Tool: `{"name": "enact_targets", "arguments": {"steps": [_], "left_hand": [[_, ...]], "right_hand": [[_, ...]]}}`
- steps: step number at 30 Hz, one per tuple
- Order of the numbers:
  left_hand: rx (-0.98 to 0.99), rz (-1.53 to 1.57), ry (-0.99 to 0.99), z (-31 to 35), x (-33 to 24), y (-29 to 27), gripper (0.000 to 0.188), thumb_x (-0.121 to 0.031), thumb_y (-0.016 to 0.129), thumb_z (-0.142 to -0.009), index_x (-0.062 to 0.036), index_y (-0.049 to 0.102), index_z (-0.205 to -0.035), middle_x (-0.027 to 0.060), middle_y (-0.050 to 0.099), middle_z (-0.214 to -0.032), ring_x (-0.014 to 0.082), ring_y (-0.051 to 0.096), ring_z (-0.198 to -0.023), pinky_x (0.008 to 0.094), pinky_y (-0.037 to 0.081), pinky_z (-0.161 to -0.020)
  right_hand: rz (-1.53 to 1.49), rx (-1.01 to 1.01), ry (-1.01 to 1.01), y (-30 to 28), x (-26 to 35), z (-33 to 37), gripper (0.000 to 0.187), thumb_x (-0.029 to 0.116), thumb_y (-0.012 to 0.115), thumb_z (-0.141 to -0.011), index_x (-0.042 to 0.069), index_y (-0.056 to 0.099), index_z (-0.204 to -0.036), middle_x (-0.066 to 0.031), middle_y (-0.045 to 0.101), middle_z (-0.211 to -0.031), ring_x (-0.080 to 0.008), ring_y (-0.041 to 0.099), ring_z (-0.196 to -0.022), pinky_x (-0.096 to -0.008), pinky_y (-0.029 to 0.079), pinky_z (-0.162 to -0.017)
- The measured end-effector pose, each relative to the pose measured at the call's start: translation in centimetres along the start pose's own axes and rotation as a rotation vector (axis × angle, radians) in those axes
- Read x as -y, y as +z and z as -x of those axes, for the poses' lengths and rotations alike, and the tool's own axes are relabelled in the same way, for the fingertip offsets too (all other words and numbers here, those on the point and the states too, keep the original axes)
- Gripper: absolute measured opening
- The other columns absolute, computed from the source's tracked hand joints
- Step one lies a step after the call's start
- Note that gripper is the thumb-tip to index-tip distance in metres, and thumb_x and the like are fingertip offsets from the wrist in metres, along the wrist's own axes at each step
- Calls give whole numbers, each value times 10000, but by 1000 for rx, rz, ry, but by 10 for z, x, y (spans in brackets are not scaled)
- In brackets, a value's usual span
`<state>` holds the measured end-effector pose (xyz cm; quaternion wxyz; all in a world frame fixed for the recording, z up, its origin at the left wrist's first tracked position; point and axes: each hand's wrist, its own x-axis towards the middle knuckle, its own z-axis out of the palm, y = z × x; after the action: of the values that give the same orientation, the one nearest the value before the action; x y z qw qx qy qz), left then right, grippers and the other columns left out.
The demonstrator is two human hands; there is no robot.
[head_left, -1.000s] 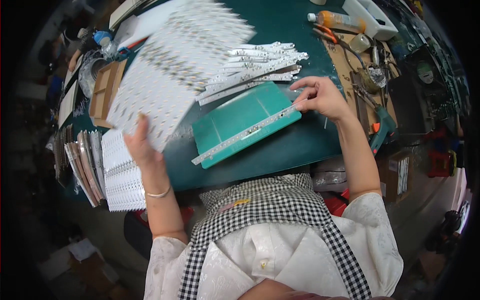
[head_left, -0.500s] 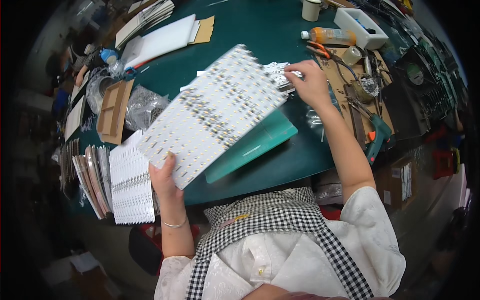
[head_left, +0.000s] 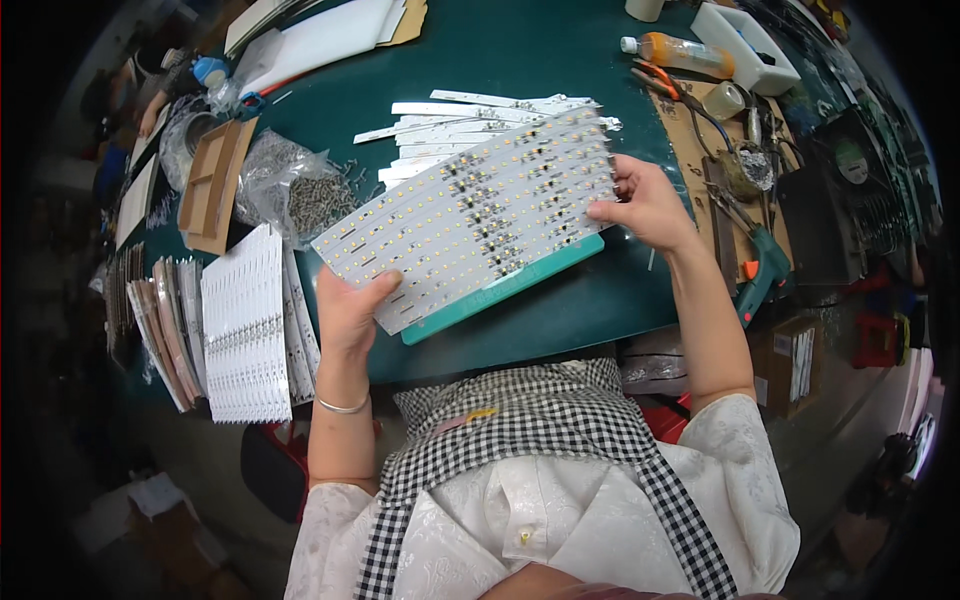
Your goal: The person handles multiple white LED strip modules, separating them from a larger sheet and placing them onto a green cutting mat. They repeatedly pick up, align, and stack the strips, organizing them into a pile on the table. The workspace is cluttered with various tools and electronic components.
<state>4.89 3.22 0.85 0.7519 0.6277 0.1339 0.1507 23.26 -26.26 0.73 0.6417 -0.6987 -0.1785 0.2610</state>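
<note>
Both hands are on the LED sheet [head_left: 440, 225], which I see slanting across the middle of my view above the near part of the table [head_left: 540, 345], its right end farther from the person. Face up: pale grey-white, rows of small yellow dots, dark components banded across it, seams running lengthwise.

Left hand [head_left: 346, 302]: thumb flat on the face at the near left corner, other fingers out of my sight beneath; I read the grip as clamped on the sheet. A bangle [head_left: 342, 407] circles this wrist.

Right hand [head_left: 650, 203]: thumb at the near right corner, other fingers bent at the right edge. It touches the sheet, but I cannot tell whether the fingers close on it from behind.

Beneath the sheet, a green board [head_left: 520, 278] shows along the near edge only; I cannot tell if the two touch. Just beyond the sheet, loose white strips [head_left: 420, 125] lie in an untidy pile, partly covered from my angle.

Left side: a clear bag [head_left: 262, 170] with screws [head_left: 318, 205] beside a cardboard tray [head_left: 215, 185]; nearer the person, a white stack [head_left: 245, 335] of strips.

Right side: an orange bottle [head_left: 685, 55] on its side near a white box [head_left: 740, 45]; nearer, a green-handled tool [head_left: 768, 262] by the edge of a brown work mat [head_left: 690, 150].
</note>
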Motion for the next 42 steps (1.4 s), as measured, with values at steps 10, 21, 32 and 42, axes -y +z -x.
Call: {"name": "enact_targets", "arguments": {"steps": [10,21,32,42], "left_hand": [[-23,-27,-65,10,-3,7,428,-3,713,-750,40,545,-1141,115,633,-1056,186,621,-922,322,518,-817],[56,100,-443,-19,10,-4,447,32,663,-775,64,509,-1193,173,611,-1134,254,628,-992,369,514,-870],[40,81,-503,-23,11,-6,456,47,627,-797,69,474,-1226,186,584,-1183,268,598,-1066,386,495,-924],[-179,332,-322,-21,11,-29,466,36,543,-839,37,420,-1288,170,543,-1237,280,588,-1083,381,502,-933]], "right_hand": [[92,123,49,-7,3,-2,383,-17,731,-707,-40,590,-1062,-63,663,-947,-115,619,-825,-275,514,-760],[-84,173,288,-4,-1,-24,424,-40,691,-688,-74,565,-1092,-123,657,-1020,-160,637,-883,-264,489,-821],[-152,184,281,-10,-10,-7,383,83,759,-722,-27,593,-1050,-66,663,-928,-96,612,-732,-244,505,-607],[67,-170,-127,-2,-4,13,294,-97,711,-675,-34,640,-953,-80,676,-787,-140,653,-764,-243,512,-714]]}}
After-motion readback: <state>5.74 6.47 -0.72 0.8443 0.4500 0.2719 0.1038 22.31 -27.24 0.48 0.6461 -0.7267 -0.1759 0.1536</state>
